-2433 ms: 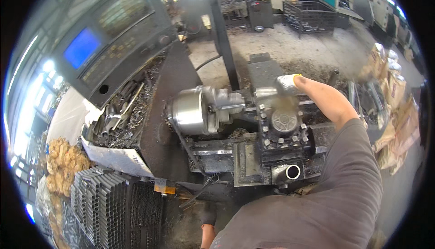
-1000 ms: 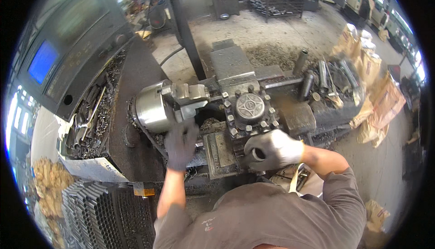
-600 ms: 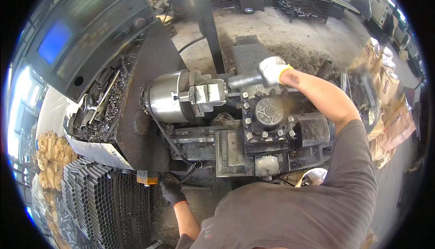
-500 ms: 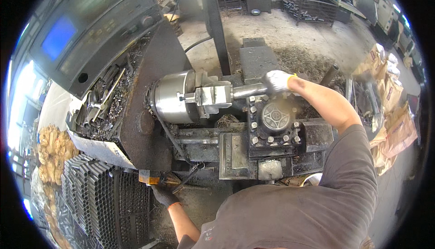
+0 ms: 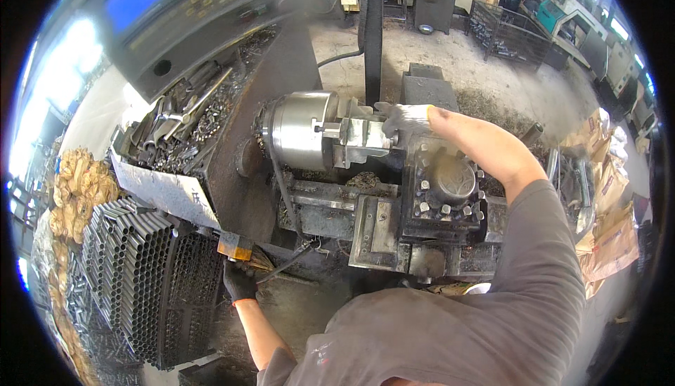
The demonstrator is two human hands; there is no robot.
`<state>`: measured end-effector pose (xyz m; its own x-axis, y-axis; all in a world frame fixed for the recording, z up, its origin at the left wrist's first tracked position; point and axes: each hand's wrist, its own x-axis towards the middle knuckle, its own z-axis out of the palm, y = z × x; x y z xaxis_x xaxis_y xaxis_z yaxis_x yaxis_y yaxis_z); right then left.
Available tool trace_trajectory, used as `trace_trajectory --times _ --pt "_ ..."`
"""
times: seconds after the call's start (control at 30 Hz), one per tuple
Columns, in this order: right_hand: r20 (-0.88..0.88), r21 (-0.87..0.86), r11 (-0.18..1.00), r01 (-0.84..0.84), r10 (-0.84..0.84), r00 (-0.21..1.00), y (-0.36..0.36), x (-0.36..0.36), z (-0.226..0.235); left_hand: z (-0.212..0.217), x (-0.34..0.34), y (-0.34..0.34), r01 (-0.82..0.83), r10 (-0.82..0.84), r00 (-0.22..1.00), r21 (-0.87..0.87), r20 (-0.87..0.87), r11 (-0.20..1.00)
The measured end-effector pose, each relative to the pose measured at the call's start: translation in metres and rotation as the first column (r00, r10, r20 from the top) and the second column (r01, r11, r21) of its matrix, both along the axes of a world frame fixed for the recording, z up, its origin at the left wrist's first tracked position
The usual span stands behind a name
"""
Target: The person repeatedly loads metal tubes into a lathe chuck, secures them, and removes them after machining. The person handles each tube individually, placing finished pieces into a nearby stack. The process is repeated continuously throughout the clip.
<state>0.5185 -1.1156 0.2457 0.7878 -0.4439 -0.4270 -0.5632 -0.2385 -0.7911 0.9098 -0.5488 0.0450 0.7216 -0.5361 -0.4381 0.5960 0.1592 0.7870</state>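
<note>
We observe the metal chuck (image 5: pixel 301 133) at eleven o'clock, the right hand (image 5: pixel 405 119) by its three-o'clock end, the left hand (image 5: pixel 239 282) at the orange block's (image 5: pixel 235 248) six-o'clock side, both grips indeterminable.

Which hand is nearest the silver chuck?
The right hand, at the jaw end of the chuck; the left hand is down by the orange block.

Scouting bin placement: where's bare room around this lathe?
Barest: concrete floor between upright post and wire bin. Crowded: tray heaped with tools and shavings; tube stack near left hand; chuck by right hand.
</note>
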Motion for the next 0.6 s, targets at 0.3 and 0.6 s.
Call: trace_trajectory --times 0.3,0.6 --pt "0.097 -0.694 0.704 0.150 -0.115 0.989 0.116 -0.045 0.084 0.009 -0.033 -0.006 -0.346 0.026 0.733 0.340 0.679 0.874" --pt "0.669 -0.357 0.750 0.557 -0.212 0.713 0.299 -0.152 0.081 0.210 -0.111 -0.161 -0.260 0.035 -0.276 -0.109 0.961 0.959"
